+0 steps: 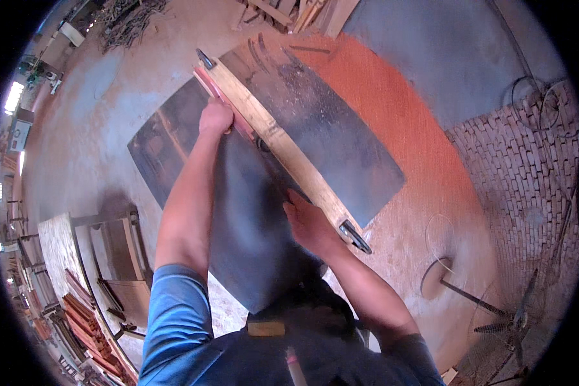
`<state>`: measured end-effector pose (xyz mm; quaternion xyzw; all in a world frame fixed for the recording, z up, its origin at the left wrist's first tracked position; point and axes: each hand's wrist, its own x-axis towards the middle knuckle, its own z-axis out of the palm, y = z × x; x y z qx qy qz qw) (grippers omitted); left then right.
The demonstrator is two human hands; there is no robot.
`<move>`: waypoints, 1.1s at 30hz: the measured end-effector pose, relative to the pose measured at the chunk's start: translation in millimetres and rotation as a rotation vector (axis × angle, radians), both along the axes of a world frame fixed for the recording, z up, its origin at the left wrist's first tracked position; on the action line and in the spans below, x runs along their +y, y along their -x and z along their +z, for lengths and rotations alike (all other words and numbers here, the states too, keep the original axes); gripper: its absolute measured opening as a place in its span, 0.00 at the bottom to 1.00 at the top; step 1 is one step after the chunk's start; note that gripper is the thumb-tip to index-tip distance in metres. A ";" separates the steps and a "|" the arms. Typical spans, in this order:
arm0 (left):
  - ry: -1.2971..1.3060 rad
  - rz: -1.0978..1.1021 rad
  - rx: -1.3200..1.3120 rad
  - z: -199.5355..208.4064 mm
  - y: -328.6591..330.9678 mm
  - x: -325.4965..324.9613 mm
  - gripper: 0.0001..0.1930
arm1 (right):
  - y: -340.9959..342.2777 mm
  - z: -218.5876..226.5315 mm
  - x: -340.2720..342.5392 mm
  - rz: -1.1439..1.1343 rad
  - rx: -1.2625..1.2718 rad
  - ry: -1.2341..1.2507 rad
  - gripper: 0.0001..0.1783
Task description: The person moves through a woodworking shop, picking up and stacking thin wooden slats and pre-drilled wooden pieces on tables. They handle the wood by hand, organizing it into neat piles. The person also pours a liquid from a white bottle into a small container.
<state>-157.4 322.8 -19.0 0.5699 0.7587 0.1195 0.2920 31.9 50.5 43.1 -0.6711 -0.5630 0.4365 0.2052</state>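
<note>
A long pale wooden beam point(280, 145) slants across a dark, scuffed board point(341, 148) in front of me. Dark metal fittings sit at its far-left end and its near-right end. Against the beam's left side lies a narrow reddish wooden strip point(238, 122). My left hand point(217, 117) is closed around this strip, close to the far end. Farther down on the right, my right hand point(307, 222) grips the near part of the beam at its left edge; one digit points up along it, and the other fingertips are partly hidden.
A fan point(511, 325) stands at the lower right, by the brickwork point(514, 170). To the left are wooden frames point(112, 254) and stacked reddish timber point(90, 338). Loose planks point(309, 16) lie at the far side. Orange-red dust point(379, 96) covers the floor beyond the board.
</note>
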 end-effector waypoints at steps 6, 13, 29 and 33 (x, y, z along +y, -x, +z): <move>0.137 -0.007 -0.046 26.6 10.8 12.4 0.27 | 13.5 8.9 28.6 0.106 -0.012 0.111 0.25; 0.075 0.079 -1.364 25.9 33.4 -102.2 0.18 | -52.2 18.4 -114.8 -0.021 0.189 0.175 0.25; 0.083 -0.062 -0.647 12.4 -136.3 -323.8 0.24 | -146.0 51.7 -313.0 -0.319 0.246 0.285 0.25; -0.009 -0.270 -0.221 -16.7 -130.1 -295.3 0.20 | -150.3 55.0 -322.4 -0.293 0.215 0.306 0.24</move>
